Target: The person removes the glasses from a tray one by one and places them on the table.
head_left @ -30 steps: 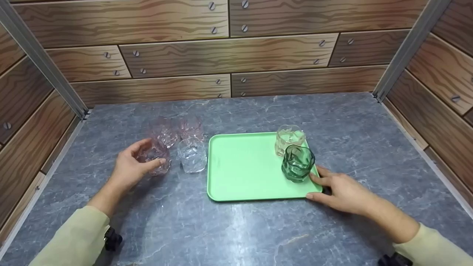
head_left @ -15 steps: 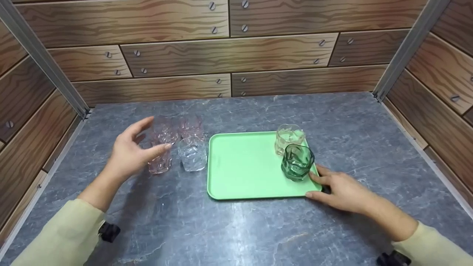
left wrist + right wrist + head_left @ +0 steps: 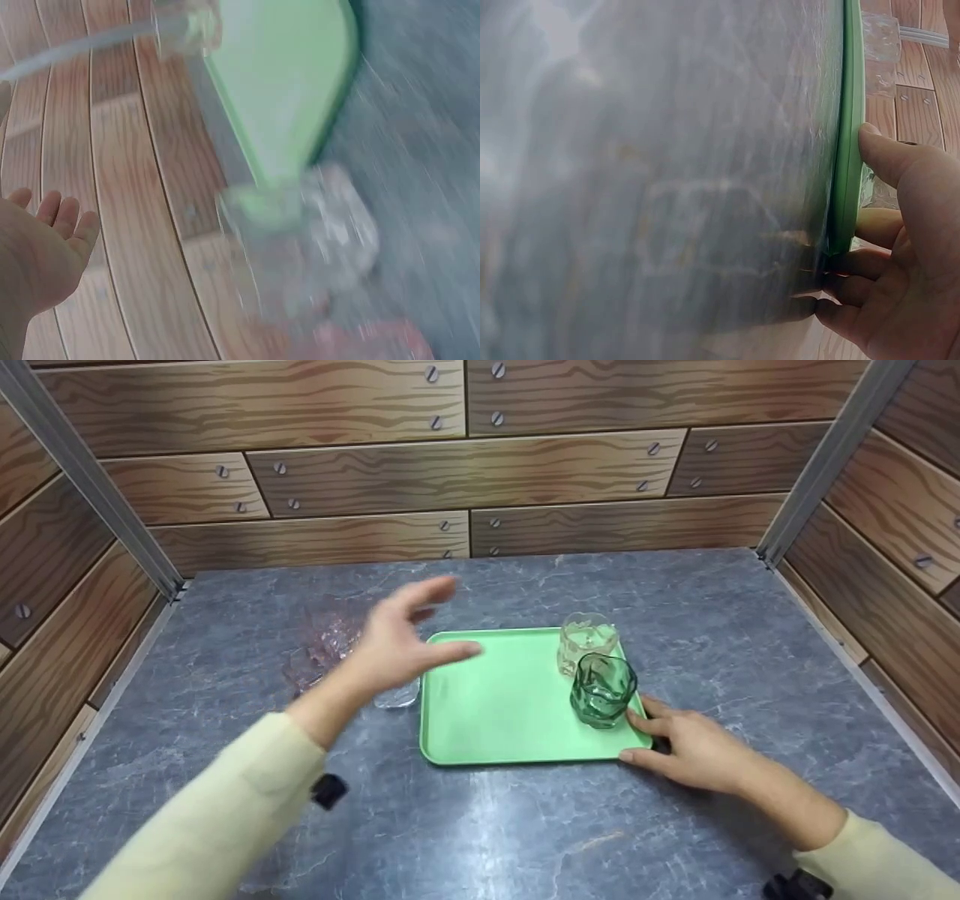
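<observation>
In the head view my left hand, blurred, hovers above the tray's left end with fingers and thumb spread, holding nothing. Behind it, partly covered by the hand and forearm, are pinkish glasses and a clear glass. My right hand grips the front right corner of the light green tray. In the right wrist view its thumb lies against the tray rim, with the other fingers round the corner. On the tray's right side a dark green glass stands in front of a pale clear glass.
The tray lies on a grey marbled tabletop. Wood-patterned panels wall the back and both sides, with metal posts at the back corners.
My left hand has let go of a pinkish glass, lifted off it and moved right, towards the tray. My right hand, the tray and its two glasses stay in place.
</observation>
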Demonstrator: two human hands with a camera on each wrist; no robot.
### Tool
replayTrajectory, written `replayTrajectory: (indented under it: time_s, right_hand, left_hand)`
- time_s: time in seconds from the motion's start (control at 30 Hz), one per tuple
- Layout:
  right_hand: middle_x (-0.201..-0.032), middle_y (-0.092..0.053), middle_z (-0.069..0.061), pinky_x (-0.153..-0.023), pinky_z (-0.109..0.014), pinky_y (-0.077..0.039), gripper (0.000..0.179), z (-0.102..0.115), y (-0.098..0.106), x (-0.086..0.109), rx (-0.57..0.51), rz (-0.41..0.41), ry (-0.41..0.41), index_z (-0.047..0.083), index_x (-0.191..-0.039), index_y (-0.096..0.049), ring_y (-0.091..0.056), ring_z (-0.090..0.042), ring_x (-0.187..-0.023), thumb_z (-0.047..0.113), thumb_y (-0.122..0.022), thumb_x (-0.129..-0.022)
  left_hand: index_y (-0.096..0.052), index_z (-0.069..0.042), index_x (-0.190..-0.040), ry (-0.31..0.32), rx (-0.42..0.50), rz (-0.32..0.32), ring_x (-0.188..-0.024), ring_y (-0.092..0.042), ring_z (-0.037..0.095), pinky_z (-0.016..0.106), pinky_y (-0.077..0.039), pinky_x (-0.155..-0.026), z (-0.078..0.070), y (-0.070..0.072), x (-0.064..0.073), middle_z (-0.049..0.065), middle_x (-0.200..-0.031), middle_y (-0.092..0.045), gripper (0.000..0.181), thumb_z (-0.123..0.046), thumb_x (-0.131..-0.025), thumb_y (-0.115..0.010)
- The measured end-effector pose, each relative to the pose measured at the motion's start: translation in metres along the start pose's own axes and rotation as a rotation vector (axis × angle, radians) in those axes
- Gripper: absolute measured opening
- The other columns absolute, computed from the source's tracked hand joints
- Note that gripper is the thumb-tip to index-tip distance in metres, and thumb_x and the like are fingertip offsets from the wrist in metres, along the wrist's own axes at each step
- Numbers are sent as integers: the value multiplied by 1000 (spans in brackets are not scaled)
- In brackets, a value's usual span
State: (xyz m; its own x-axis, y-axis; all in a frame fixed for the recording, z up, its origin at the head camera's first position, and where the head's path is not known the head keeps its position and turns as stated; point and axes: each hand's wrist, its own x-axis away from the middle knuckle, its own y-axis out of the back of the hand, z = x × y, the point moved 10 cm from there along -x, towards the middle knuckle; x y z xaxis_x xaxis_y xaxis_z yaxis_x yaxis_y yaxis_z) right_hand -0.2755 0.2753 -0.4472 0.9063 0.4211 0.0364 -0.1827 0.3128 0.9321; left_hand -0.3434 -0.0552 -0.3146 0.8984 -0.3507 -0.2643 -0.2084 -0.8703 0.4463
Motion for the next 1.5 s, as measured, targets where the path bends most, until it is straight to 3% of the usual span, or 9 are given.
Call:
replayTrajectory:
  time_s: [0.17, 0.37, 0.6, 0.93, 1.3, 1.5]
  right_hand:
    - [-158, -40, -35, -112, -69, -40, 83, 1, 0, 0, 1, -6, 2, 0, -148, -58, -48, -58, -137, 67, -64, -98]
    - [-159, -40, -34, -112, -68, -41, 83, 1, 0, 1, -5, -7, 4, 0, -147, -58, -49, -57, -137, 66, -65, -98]
    - [-158, -41, -33, -112, -68, -42, 82, 2, 1, 1, -6, -22, 21, -1, -147, -58, -50, -56, -136, 65, -66, -98]
    - [-159, -41, -33, -112, -70, -40, 84, 0, 0, 2, -3, -13, 2, 0, -147, -58, -49, -58, -136, 67, -64, -98]
    - [-156, -45, -34, -108, -69, -45, 79, 4, 3, 3, 3, -32, 26, 0, -145, -62, -53, -58, -132, 63, -67, -98]
    - [-157, -45, -33, -108, -69, -46, 78, 4, 3, 2, 6, -32, 32, 2, -147, -60, -54, -57, -131, 63, -67, -98]
  left_hand:
    - [-50, -10, -156, -19, 6, 98, -138, -54, 23, 39, -43, -119, -6, -56, -13, 6, -152, -57, 95, -36, -78, -96]
    - [-51, -9, -156, -9, 15, 184, -137, -55, 24, 39, -45, -116, 3, -116, -20, 5, -149, -61, 95, -35, -77, -97]
    - [-53, -13, -155, 29, 27, 227, -134, -57, 19, 46, -49, -113, 18, -162, -22, 5, -151, -60, 92, -37, -78, -97]
    - [-51, -15, -158, 54, 13, 213, -136, -54, 17, 34, -49, -111, 26, -193, -25, -2, -153, -55, 91, -42, -83, -93]
    - [-53, -17, -156, 74, -113, 73, -133, -55, 18, 32, -49, -110, 24, -203, -24, 1, -147, -57, 93, -49, -79, -94]
    - [-55, -15, -155, 68, -117, 58, -130, -57, 17, 30, -50, -108, 23, -204, -25, 2, -143, -57, 88, -44, -81, -94]
